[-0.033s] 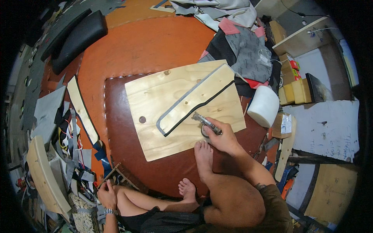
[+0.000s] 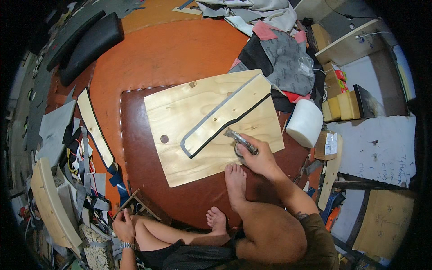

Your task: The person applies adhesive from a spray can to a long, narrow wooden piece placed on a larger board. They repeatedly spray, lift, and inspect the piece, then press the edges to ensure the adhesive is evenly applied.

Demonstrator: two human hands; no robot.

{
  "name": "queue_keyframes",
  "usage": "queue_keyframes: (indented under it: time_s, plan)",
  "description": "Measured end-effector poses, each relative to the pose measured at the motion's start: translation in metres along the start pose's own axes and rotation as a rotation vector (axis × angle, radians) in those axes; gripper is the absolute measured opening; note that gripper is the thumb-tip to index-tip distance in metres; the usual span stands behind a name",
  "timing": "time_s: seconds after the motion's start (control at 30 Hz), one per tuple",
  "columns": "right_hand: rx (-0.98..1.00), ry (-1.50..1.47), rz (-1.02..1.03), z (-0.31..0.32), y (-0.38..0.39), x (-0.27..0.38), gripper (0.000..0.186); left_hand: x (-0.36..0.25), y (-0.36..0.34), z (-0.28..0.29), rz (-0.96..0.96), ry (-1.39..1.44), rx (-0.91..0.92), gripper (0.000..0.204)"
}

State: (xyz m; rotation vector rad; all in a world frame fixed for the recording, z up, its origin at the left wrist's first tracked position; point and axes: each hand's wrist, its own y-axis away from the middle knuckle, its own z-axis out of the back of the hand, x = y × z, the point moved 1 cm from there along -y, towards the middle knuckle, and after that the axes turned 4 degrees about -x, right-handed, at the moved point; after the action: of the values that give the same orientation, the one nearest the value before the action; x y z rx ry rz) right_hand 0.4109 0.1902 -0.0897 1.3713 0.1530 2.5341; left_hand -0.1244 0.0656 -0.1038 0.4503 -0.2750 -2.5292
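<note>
Notes from my end of the feed: a pale wooden board (image 2: 173,168) lies on a brown leather pad (image 2: 134,139). The long narrow panel (image 2: 227,111) sits slanted on that board, its near end toward the board's middle, its far end at the far right corner. A grey strip (image 2: 220,107) follows the panel's far long edge and turns round the near end; a black strip (image 2: 207,143) follows the near long edge, slightly wavy. Right hand (image 2: 257,155): fingers clamped round a metal tool (image 2: 242,142), nose just beside the black strip (contact with the board I can't confirm from this angle). Left hand (image 2: 124,226): by the left knee, fingers curled, close to a thin wooden frame (image 2: 128,201); whether they pinch it, I cannot tell. Progress, my reading: both long edges and the near end are lined, the far end less clearly so; fastening the black strip may remain. Beyond the pad's left edge, a similar panel (image 2: 93,123) carries black edging.
</note>
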Motion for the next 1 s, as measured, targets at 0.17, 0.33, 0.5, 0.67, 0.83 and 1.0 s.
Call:
queue_keyframes:
  time_s: [0.17, 0.33, 0.5, 0.67, 0.83, 1.0]
  plan:
    - [-0.153, 0.071, -0.045, 0.024, -0.02, -0.019, 0.042, 0.001, -0.001, -0.002, 0.015, -0.06, -0.016, 0.053]
    - [-0.323, 0.079, -0.023, 0.04, -0.03, -0.024, 0.04, -0.001, -0.001, 0.0, 0.03, -0.067, 0.015, 0.053]
    - [-0.407, 0.12, 0.0, 0.041, -0.025, -0.017, 0.041, -0.004, 0.002, 0.0, -0.001, -0.022, -0.025, 0.053]
    - [-0.204, 0.012, -0.015, 0.019, -0.009, -0.01, 0.042, -0.003, 0.0, 0.0, 0.021, -0.05, -0.006, 0.054]
    - [0.032, -0.103, -0.066, -0.012, 0.011, 0.005, 0.041, -0.003, 0.0, 0.002, 0.019, -0.081, -0.01, 0.055]
    - [0.197, -0.074, 0.005, -0.036, 0.03, 0.024, 0.04, -0.005, 0.002, 0.004, 0.021, -0.088, -0.033, 0.054]
